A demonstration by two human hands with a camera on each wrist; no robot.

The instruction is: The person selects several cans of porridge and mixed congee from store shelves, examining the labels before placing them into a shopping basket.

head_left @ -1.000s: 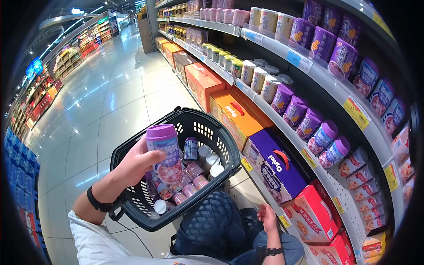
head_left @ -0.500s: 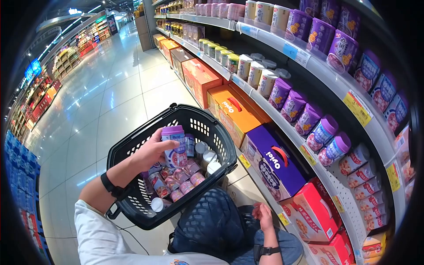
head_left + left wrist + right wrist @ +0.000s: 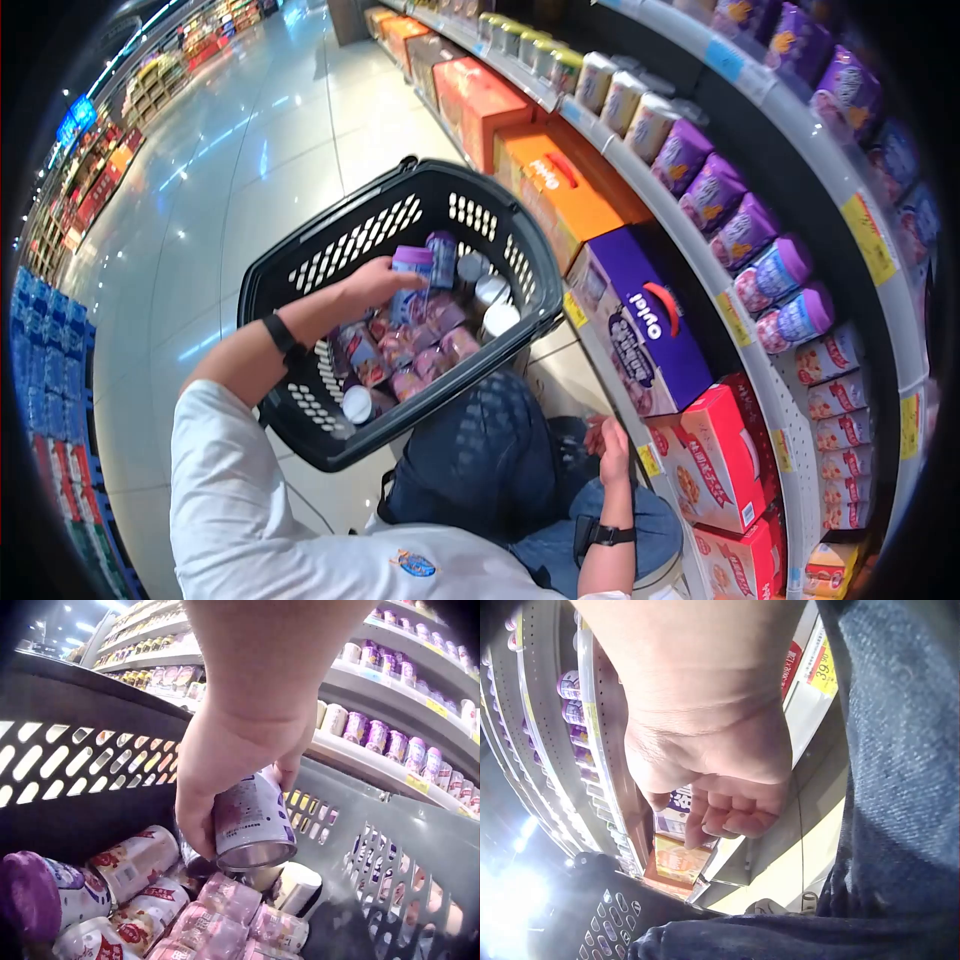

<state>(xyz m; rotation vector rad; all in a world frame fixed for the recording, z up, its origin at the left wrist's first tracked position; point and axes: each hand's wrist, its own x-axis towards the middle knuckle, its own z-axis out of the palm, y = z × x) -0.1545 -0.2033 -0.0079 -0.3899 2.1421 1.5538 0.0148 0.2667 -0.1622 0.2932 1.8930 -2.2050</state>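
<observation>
My left hand [image 3: 368, 284] grips a can with a purple lid [image 3: 410, 262] inside the black shopping basket [image 3: 280, 288]. In the left wrist view the can [image 3: 253, 817] points its metal bottom downward, fingers wrapped round its sides, close over several pink cans [image 3: 231, 896]. Another purple-lidded can [image 3: 34, 889] lies on its side in the basket. White-lidded cans [image 3: 500, 320] stand along its right side. My right hand [image 3: 608, 452] hangs beside my knee, its fingers loosely curled around nothing; in the right wrist view its palm [image 3: 712, 754] shows.
Shelves of cans, including purple ones [image 3: 715, 190], run along the right. Below them stand gift boxes: an orange one [image 3: 565, 185], a purple one [image 3: 640, 320] and a red one [image 3: 708, 455]. Blue packs [image 3: 50, 350] are stacked at the left. Tiled floor [image 3: 210, 230] stretches ahead.
My left hand has lowered the purple-lidded can from above the basket down among the other cans. The head view has tilted downward. My right hand stays by the knee.
</observation>
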